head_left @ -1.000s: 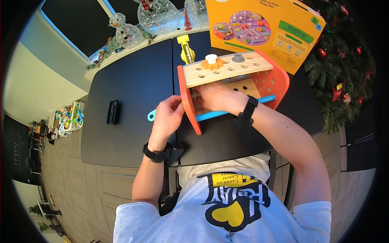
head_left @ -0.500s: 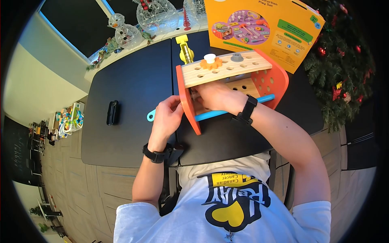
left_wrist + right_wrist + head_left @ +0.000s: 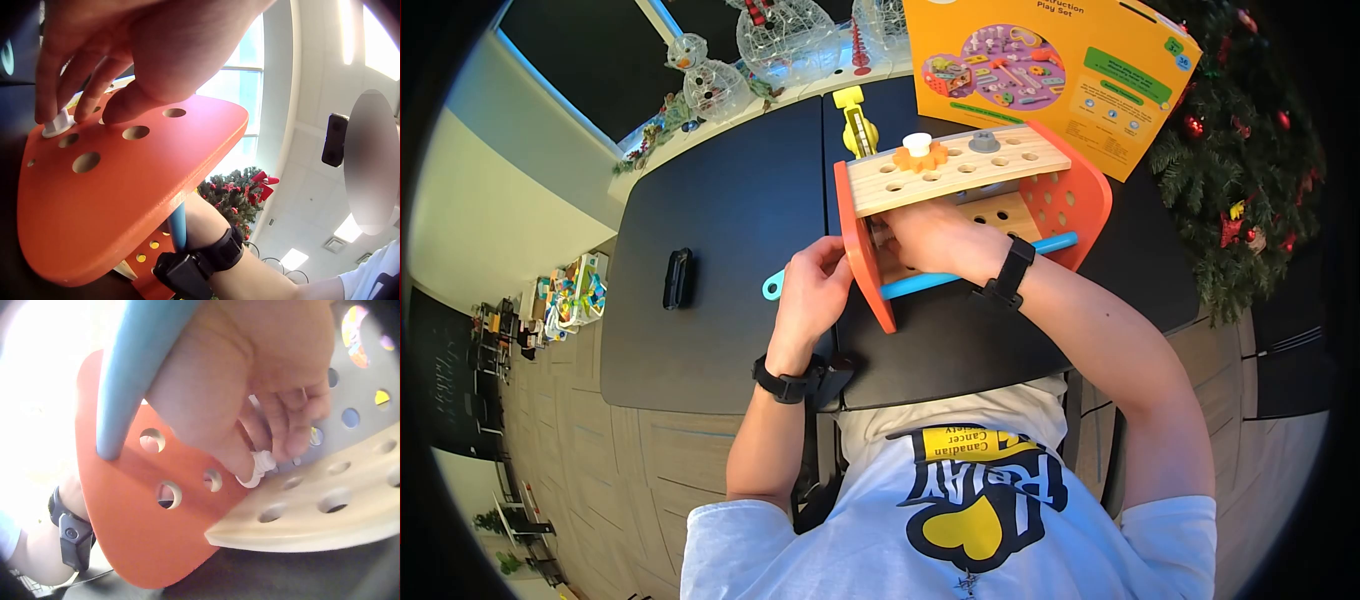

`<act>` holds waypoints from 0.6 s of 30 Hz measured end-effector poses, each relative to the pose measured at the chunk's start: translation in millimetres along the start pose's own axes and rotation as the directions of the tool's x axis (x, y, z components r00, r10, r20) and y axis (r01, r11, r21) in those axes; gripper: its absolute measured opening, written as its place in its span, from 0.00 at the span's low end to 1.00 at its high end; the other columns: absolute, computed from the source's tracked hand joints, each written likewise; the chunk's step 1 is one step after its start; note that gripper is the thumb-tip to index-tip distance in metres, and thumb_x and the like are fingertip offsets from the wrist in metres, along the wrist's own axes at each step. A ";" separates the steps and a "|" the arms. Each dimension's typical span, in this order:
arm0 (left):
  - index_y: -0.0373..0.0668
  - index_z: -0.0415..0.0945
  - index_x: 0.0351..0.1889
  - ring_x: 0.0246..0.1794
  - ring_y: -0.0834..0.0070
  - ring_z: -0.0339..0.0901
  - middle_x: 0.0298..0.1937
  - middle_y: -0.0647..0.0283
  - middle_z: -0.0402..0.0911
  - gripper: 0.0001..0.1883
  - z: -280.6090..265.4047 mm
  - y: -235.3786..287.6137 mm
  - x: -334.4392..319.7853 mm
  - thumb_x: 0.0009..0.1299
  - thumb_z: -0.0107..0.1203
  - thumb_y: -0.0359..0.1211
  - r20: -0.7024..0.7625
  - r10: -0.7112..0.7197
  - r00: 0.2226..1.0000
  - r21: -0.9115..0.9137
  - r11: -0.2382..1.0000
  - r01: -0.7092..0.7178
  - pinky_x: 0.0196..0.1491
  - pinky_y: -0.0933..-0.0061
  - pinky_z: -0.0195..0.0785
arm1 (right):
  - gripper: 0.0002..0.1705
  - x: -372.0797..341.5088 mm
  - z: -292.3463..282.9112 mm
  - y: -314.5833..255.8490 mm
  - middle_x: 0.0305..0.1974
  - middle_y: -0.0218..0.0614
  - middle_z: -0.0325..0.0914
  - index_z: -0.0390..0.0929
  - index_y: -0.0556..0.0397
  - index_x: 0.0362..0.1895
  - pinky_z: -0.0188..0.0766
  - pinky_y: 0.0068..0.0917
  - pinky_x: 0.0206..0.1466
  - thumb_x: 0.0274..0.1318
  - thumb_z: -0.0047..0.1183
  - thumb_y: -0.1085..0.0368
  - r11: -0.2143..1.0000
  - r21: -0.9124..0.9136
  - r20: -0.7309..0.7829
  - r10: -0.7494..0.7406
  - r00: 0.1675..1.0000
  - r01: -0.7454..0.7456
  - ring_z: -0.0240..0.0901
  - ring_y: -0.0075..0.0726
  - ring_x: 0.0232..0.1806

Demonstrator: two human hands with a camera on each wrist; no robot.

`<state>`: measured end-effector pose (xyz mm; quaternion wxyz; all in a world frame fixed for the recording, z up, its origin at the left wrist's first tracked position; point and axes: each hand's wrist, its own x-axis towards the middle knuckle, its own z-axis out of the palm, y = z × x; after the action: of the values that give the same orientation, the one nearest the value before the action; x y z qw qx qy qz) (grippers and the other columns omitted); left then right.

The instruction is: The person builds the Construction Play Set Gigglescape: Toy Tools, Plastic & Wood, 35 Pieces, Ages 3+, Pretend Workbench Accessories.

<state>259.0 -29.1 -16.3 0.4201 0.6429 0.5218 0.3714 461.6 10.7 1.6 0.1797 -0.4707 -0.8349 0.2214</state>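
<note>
An orange-red side panel (image 3: 137,187) with round holes belongs to a wooden toy workbench (image 3: 960,180). Outside this panel is my left hand (image 3: 815,285); its fingers pinch the white bolt (image 3: 58,124) in a hole near the panel's edge. My right hand (image 3: 940,235) reaches inside the bench, under its top board and over the blue bar (image 3: 980,270). Between its thumb and fingertips it grips a small white threaded piece (image 3: 266,461) against the panel's inner face. The head view hides those fingertips.
On the top board sit an orange gear (image 3: 922,156) with a white peg and a grey nut (image 3: 984,141). A yellow toy tool (image 3: 857,125) lies behind the bench, a turquoise piece (image 3: 773,286) beside my left hand. A yellow box (image 3: 1050,90) stands behind, a black case (image 3: 680,278) leftward.
Over the last second the bench shifts very slightly in the head view along with the background. Both hands keep their places at the side panel.
</note>
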 end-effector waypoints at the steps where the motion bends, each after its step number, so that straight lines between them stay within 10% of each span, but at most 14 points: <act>1: 0.28 0.82 0.55 0.45 0.76 0.85 0.44 0.56 0.90 0.15 0.1 -0.2 0.1 0.79 0.55 0.31 -0.002 0.001 1.000 -0.005 1.000 -0.001 0.51 0.72 0.77 | 0.16 1.3 1.6 2.7 0.50 0.53 0.84 0.81 0.61 0.54 0.80 0.44 0.56 0.62 0.61 0.69 1.000 0.006 -0.002 -0.004 1.000 0.004 0.82 0.56 0.55; 18: 0.28 0.82 0.54 0.45 0.75 0.85 0.44 0.56 0.90 0.15 0.2 3.1 -1.2 0.79 0.55 0.32 -0.008 -0.013 1.000 0.012 1.000 0.013 0.50 0.72 0.77 | 0.25 0.0 -6.3 -5.0 0.57 0.52 0.83 0.79 0.58 0.61 0.78 0.42 0.61 0.58 0.64 0.70 0.999 0.021 0.077 0.023 0.997 -0.025 0.79 0.58 0.60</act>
<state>260.1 -30.6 -13.6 0.4165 0.6407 0.5298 0.3679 461.3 9.8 9.6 0.1498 -0.4698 -0.8330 0.2508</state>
